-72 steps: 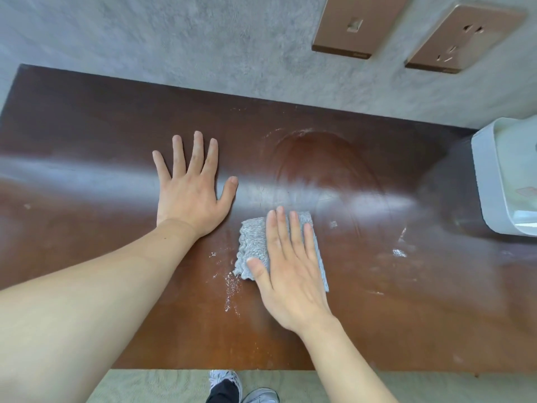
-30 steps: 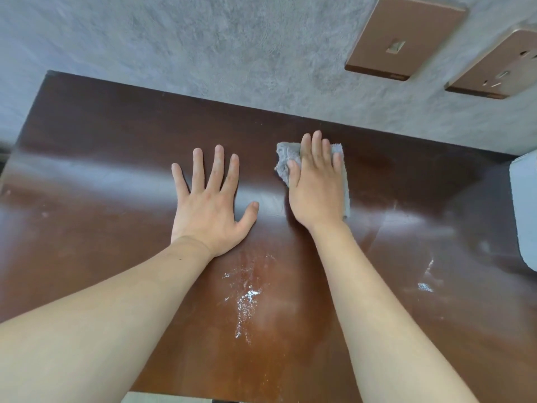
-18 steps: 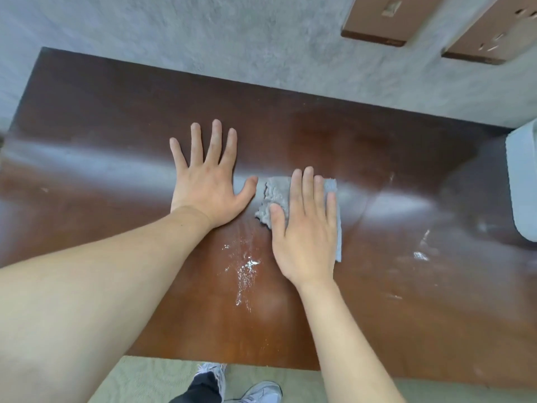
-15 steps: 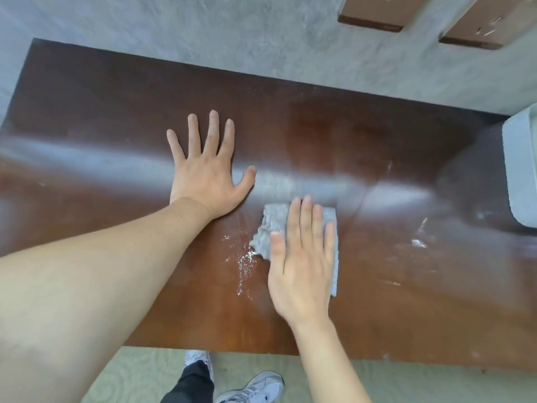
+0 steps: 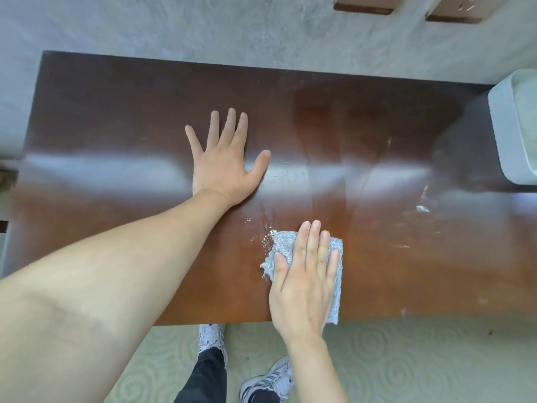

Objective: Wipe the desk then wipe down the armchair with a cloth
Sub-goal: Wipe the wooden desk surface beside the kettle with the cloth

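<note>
Desk-wiping step, armchair not in view.

Cloth (image 5: 334, 251): small grey textured rag, lying flat on the wooden desk (image 5: 116, 112) at its near edge, a little right of centre. Its nearest corner overhangs the edge slightly. Left margin of the cloth is rumpled and bunched; the right margin lies straight.

Right hand (image 5: 305, 286): palm down on the cloth, fingers straight and close together, thumb resting at the rumpled left margin. It presses the cloth to the desk; no pinch or curl visible.

Left hand (image 5: 223, 161): flat on bare desk toward the middle, fingers spread, thumb out, holding nothing. Well apart from the cloth. Judged to be bracing.

White residue (image 5: 264, 234) sits just beyond the cloth's far-left corner; more streaks (image 5: 421, 207) lie toward the right end, near a white container (image 5: 505, 126) at the far right corner.

Handling judgement: cloth looks light, soft and limp, with no stiffness of its own. It should fold or bunch under sideways drag, as the left margin suggests. The desk is glossy, so the cloth likely slides easily. A flat palm spread over its middle suits wiping. For lifting, pinching the bunched left margin or the overhanging near corner seems easiest. Not fragile.
</note>
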`<state>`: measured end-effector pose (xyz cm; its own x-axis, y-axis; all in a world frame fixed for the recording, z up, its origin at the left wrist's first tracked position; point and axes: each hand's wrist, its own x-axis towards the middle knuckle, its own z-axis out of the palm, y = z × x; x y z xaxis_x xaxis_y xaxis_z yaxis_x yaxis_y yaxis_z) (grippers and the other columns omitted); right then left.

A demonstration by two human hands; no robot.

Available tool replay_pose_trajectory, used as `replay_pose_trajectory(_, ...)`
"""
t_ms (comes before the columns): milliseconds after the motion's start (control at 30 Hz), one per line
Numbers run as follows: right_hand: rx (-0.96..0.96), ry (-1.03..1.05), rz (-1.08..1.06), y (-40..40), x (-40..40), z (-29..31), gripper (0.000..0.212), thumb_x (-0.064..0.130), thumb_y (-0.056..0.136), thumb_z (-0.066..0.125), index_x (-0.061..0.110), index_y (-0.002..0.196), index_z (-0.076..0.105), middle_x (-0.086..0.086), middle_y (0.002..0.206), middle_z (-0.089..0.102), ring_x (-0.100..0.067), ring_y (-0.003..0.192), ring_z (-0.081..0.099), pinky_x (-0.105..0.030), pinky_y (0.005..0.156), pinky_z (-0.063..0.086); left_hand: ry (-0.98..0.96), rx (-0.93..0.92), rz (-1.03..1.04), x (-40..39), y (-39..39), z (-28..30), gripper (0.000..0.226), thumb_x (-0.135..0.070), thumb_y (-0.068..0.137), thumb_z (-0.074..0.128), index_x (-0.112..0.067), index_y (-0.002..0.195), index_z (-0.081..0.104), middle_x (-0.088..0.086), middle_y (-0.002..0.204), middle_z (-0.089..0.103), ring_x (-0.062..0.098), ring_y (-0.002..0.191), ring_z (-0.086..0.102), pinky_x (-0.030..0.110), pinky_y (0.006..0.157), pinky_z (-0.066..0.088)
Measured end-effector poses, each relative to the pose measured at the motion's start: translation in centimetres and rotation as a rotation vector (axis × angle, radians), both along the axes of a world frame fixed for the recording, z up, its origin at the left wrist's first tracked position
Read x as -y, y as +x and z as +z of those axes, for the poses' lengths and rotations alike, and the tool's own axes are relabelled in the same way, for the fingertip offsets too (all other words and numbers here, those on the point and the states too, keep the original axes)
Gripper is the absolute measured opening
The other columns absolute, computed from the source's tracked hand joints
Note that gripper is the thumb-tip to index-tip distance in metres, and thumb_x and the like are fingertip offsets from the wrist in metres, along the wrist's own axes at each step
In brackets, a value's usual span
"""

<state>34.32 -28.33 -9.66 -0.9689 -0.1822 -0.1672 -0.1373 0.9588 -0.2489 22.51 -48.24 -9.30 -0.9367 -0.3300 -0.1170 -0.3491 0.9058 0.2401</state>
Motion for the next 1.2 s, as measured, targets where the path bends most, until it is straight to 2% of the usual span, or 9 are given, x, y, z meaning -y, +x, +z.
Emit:
replay_pose_trajectory(100, 0.010, -0.152, -0.039, -3.1, 0.5, 0.5, 0.061, 0.041, 0.102, 0.014, 0.016, 0.158, 0.012, 0.001, 0.166, 0.008, -0.012, 0.152, -0.001, -0.038, 0.124, -0.003, 0.102, -0.051, -0.036, 0.3, 2.4, 0.6, 0.080, -0.063, 0.092, 0.017, -0.019, 0.159, 0.022, 0.001, 0.167, 0.018, 0.023, 0.154, 0.004, 0.052, 0.123, 0.000)
replay_pose_trajectory(167, 0.035, -0.390, -0.129, -5.1, 0.5, 1.0, 0.059, 0.037, 0.102, 0.019, 0.018, 0.158, 0.015, 0.006, 0.165, 0.012, -0.005, 0.151, 0.002, -0.036, 0.124, -0.001, 0.062, -0.037, -0.085, 0.5, 5.2, 0.6, 0.079, -0.063, 0.094, 0.018, -0.019, 0.159, 0.021, 0.004, 0.168, 0.011, 0.024, 0.154, 0.000, 0.047, 0.124, -0.001)
replay_pose_trajectory(267, 0.107, -0.720, -0.395, -4.7, 0.0, 2.2, 0.053, 0.051, 0.100, 0.020, 0.048, 0.153, 0.014, 0.023, 0.161, 0.018, -0.002, 0.150, 0.010, -0.041, 0.123, 0.014, -0.017, -0.099, -0.149, 0.6, 9.2, 0.5, 0.072, -0.060, 0.098, 0.022, -0.021, 0.159, 0.019, 0.008, 0.168, 0.008, 0.027, 0.154, -0.001, 0.048, 0.124, -0.001)
replay_pose_trajectory(333, 0.105, -0.798, -0.381, -2.0, -0.1, 2.8, 0.048, 0.057, 0.099, 0.018, 0.063, 0.145, 0.008, 0.025, 0.161, 0.019, -0.007, 0.151, 0.012, -0.044, 0.122, 0.017, -0.088, -0.073, -0.137, 0.6, 10.7, 0.2, 0.072, -0.061, 0.098, 0.022, -0.023, 0.160, 0.017, 0.009, 0.168, 0.006, 0.030, 0.154, -0.002, 0.050, 0.123, 0.000)
replay_pose_trajectory(400, 0.033, -0.737, -0.181, 1.3, 0.1, 2.6, 0.050, 0.051, 0.104, 0.017, 0.049, 0.152, 0.005, 0.019, 0.164, 0.010, -0.005, 0.152, 0.003, -0.042, 0.123, 0.010, -0.138, 0.026, -0.087, 0.5, 11.4, -0.4, 0.076, -0.066, 0.096, 0.018, -0.026, 0.160, 0.012, 0.010, 0.168, 0.002, 0.032, 0.154, -0.005, 0.054, 0.122, 0.002)
replay_pose_trajectory(467, -0.012, -0.425, 0.037, 3.7, 0.7, 1.4, 0.056, 0.044, 0.106, 0.016, 0.028, 0.158, 0.007, 0.006, 0.167, 0.004, -0.016, 0.154, -0.001, -0.045, 0.122, 0.005, -0.164, 0.082, -0.046, 0.3, 11.5, -1.0, 0.079, -0.071, 0.094, 0.014, -0.029, 0.160, 0.009, 0.010, 0.168, 0.001, 0.034, 0.153, -0.004, 0.058, 0.121, 0.003)
replay_pose_trajectory(567, -0.026, -0.010, 0.114, 4.0, 2.1, 0.0, 0.063, 0.047, 0.104, 0.019, 0.018, 0.159, 0.006, -0.004, 0.167, 0.003, -0.031, 0.153, -0.002, -0.051, 0.122, 0.008, -0.177, 0.072, -0.049, 0.2, 11.1, -1.6, 0.081, -0.075, 0.093, 0.014, -0.030, 0.160, 0.007, 0.011, 0.168, 0.004, 0.036, 0.153, 0.000, 0.063, 0.119, 0.006)
replay_pose_trajectory(1033, -0.005, 0.096, 0.146, -15.8, 6.4, -0.3, 0.069, 0.051, 0.103, 0.019, 0.015, 0.158, -0.002, -0.004, 0.167, -0.003, -0.027, 0.153, -0.008, -0.046, 0.124, -0.004, -0.162, 0.072, -0.061, 0.6, 11.0, -1.5, 0.078, -0.071, 0.094, 0.018, -0.029, 0.160, 0.011, 0.012, 0.167, 0.006, 0.038, 0.153, 0.002, 0.066, 0.117, 0.007)
replay_pose_trajectory(1200, 0.006, 0.063, 0.155, -14.2, 6.4, 0.0, 0.066, 0.046, 0.103, 0.019, 0.016, 0.158, -0.001, -0.003, 0.167, -0.003, -0.025, 0.153, -0.008, -0.045, 0.124, -0.004, -0.148, 0.066, -0.052, 0.5, 11.1, -1.5, 0.075, -0.068, 0.096, 0.016, -0.030, 0.160, 0.008, 0.011, 0.168, 0.003, 0.036, 0.153, -0.002, 0.064, 0.118, 0.003)
